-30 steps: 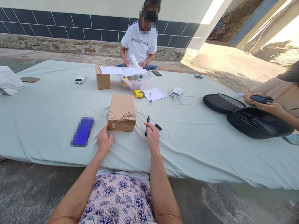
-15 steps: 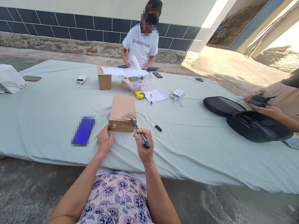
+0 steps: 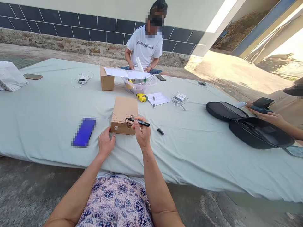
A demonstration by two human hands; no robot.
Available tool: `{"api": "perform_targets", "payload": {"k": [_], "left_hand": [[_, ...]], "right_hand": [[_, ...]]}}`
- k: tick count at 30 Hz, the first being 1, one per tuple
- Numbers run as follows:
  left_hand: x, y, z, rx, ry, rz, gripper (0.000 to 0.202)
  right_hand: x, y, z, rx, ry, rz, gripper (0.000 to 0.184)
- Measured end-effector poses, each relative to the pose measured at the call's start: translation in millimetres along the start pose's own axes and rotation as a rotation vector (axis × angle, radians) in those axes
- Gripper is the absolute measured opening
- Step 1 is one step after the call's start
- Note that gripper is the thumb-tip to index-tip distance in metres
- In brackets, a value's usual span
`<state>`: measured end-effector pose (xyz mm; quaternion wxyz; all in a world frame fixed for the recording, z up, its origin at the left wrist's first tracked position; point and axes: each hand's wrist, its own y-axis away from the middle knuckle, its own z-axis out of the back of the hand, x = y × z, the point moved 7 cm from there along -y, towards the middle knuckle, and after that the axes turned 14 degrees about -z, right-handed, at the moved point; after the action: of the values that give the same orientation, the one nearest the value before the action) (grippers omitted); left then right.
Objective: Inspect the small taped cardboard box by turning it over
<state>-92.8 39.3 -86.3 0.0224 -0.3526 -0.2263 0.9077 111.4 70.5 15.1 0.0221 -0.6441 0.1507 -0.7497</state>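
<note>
A brown cardboard box (image 3: 123, 112) lies flat on the pale green sheet (image 3: 47, 104) in front of me, with black scribbles on its near right corner. My right hand (image 3: 142, 135) holds a black marker (image 3: 138, 121), its tip over the scribbled corner. My left hand (image 3: 105, 144) rests on the sheet, fingertips touching the box's near left edge. The marker's black cap (image 3: 160, 131) lies on the sheet just to the right of the box.
A blurred blue item (image 3: 83, 132) lies left of the box. Farther back are a second box (image 3: 106, 80), a clear bowl (image 3: 139, 85), a yellow tape measure (image 3: 142, 97) and papers. A person in white sits opposite; another at right holds a phone beside an open black case (image 3: 255, 127).
My right hand lifted the marker off the sheet, turned it and brought its tip over the box's scribbled corner. My left hand stayed at the box edge.
</note>
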Motion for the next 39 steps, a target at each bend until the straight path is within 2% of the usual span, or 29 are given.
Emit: {"api": "perform_targets", "payload": {"k": [2, 5, 8, 10, 12, 17, 20, 25, 29, 31, 33, 37, 38, 39], "left_hand": [[0, 0, 0.0, -0.001, 0.001, 0.001, 0.048], [0, 0, -0.1, -0.005, 0.011, 0.005, 0.048], [1, 1, -0.4, -0.01, 0.025, 0.015, 0.047], [1, 1, -0.6, -0.016, 0.033, 0.023, 0.047], [1, 2, -0.6, -0.021, 0.039, 0.027, 0.047], [-1, 2, 0.6, -0.029, 0.047, 0.019, 0.047], [-1, 2, 1.4, -0.024, 0.059, 0.014, 0.047], [-1, 2, 1.9, -0.041, 0.104, 0.035, 0.047], [0, 2, 4.8, -0.077, 0.177, 0.059, 0.045], [3, 1, 12.7, -0.105, 0.207, 0.083, 0.044], [10, -2, 28.8, -0.142, 0.207, 0.113, 0.043], [32, -8, 80.8, -0.224, 0.091, 0.171, 0.047], [38, -9, 94.4, -0.238, 0.028, 0.182, 0.048], [44, -9, 107.1, -0.221, -0.125, 0.197, 0.05]], "right_hand": [[-4, -7, 6, -0.062, 0.013, -0.008, 0.026], [-11, -6, 29, -0.214, 0.048, -0.032, 0.028], [-18, 9, 53, -0.329, 0.105, -0.061, 0.028], [-20, 21, 57, -0.332, 0.13, -0.07, 0.029], [-22, 31, 50, -0.275, 0.125, -0.07, 0.03], [-15, 35, 2, -0.058, 0.024, -0.025, 0.027], [-11, 27, -4, -0.095, -0.024, -0.003, 0.027], [-24, 20, 34, -0.317, 0.003, -0.03, 0.028], [-50, 10, 61, -0.367, 0.148, -0.086, 0.032], [-64, 2, 64, -0.316, 0.27, -0.124, 0.036], [-79, -4, 62, -0.251, 0.408, -0.173, 0.04], [-102, -6, 55, -0.189, 0.665, -0.296, 0.04], [-104, -5, 53, -0.181, 0.715, -0.32, 0.04], [-105, -4, 51, -0.174, 0.757, -0.338, 0.039]]}}
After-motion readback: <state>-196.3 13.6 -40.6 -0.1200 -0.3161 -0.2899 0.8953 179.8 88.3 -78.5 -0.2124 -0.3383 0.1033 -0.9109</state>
